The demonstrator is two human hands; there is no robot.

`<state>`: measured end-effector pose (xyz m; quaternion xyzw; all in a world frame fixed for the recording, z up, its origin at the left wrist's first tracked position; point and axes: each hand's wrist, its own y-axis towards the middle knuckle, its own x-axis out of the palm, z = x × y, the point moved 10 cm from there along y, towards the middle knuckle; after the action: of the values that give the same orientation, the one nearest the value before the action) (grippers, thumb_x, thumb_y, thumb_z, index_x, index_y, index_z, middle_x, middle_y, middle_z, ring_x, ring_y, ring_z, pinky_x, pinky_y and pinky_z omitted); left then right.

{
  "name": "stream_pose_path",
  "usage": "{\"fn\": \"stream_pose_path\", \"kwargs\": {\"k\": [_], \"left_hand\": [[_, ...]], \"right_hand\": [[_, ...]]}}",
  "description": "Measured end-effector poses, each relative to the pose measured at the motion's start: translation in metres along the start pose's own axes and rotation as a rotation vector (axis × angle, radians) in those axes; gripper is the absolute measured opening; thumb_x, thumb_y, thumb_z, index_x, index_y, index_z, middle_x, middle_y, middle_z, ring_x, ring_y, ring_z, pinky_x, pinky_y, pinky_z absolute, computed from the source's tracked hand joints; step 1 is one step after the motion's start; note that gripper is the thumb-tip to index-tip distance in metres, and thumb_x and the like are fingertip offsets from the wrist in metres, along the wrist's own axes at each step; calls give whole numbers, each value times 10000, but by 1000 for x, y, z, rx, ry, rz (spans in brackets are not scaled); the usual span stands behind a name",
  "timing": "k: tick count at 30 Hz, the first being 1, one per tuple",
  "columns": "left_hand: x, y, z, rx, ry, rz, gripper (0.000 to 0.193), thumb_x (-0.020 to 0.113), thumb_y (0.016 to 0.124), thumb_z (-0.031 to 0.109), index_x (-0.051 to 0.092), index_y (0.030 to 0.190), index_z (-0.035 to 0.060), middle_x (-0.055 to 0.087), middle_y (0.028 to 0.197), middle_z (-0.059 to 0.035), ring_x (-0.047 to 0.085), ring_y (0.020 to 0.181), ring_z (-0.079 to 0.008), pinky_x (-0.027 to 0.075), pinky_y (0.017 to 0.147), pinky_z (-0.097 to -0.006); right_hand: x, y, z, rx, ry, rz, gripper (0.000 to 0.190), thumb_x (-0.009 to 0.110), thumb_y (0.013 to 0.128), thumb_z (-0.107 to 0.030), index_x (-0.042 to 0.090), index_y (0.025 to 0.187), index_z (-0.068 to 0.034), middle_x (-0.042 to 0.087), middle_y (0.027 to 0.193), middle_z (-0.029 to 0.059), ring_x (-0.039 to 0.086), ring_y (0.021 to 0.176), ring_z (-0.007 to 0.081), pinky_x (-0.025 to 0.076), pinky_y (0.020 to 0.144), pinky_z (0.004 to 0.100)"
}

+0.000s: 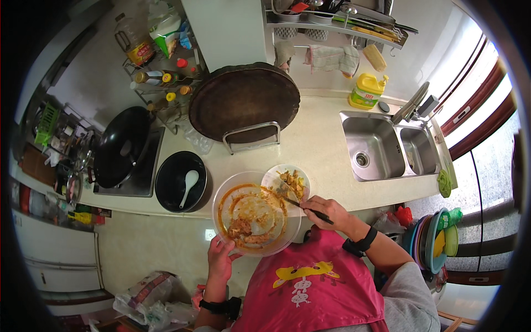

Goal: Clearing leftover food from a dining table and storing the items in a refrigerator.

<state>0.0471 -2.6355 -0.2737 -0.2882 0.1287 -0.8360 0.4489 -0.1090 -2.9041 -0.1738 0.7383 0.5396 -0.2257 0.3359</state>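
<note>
A clear plastic bowl (pixel 293 226) with orange-brown sauce smears is held tilted in front of me, over the counter's front edge. My left hand (pixel 220 255) grips its lower left rim. A clump of sauced food (pixel 240 228) lies in the lower left of the bowl. With my right hand (pixel 327 212) I hold dark chopsticks (pixel 293 202), whose tips point into the bowl's upper right. Behind the bowl, partly seen through its clear wall, a white plate (pixel 276 168) bears a pile of food scraps (pixel 296 181).
Left of the bowl stands a black bowl (pixel 172 182) with a white spoon (pixel 191 182). Farther left, a black wok (pixel 122 145) is on the cooktop (pixel 151 166). A round wooden board (pixel 244 103) leans in a metal rack (pixel 253 133). The double sink (pixel 373 143) is at right.
</note>
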Motion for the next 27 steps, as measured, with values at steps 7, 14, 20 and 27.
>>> {"fn": "stream_pose_path", "kwargs": {"k": [7, 14, 20, 27], "left_hand": [[8, 2, 4, 3, -18, -29, 567, 687, 830, 147, 385, 1298, 49, 543, 1245, -151, 605, 1059, -259, 610, 720, -404], [2, 2, -1, -7, 32, -7, 509, 640, 857, 149, 406, 1297, 44, 568, 1228, -160, 609, 1078, -272, 602, 728, -435], [7, 3, -2, -42, -24, -33, 555, 689, 838, 147, 393, 1298, 52, 551, 1236, -139, 608, 1049, -241, 610, 698, -397], [7, 2, 1, -14, -5, -21, 515, 646, 858, 136, 397, 1299, 45, 560, 1222, -149, 609, 1058, -256, 607, 706, -417]], "right_hand": [[17, -1, 14, -27, -88, -19, 224, 602, 859, -96, 622, 1070, -24, 638, 1026, 154, 664, 751, 331, 565, 671, 385], [-8, 9, 9, 11, -182, 21, 249, 609, 834, -52, 617, 1079, -8, 628, 1006, 149, 662, 799, 316, 568, 675, 370], [18, 6, 4, -38, -122, -24, 213, 616, 832, -52, 624, 1042, -10, 636, 958, 142, 659, 782, 310, 564, 660, 365], [-11, 6, 12, -19, -161, 46, 239, 616, 831, -46, 614, 1069, -23, 631, 968, 142, 656, 760, 314, 561, 646, 366]]}}
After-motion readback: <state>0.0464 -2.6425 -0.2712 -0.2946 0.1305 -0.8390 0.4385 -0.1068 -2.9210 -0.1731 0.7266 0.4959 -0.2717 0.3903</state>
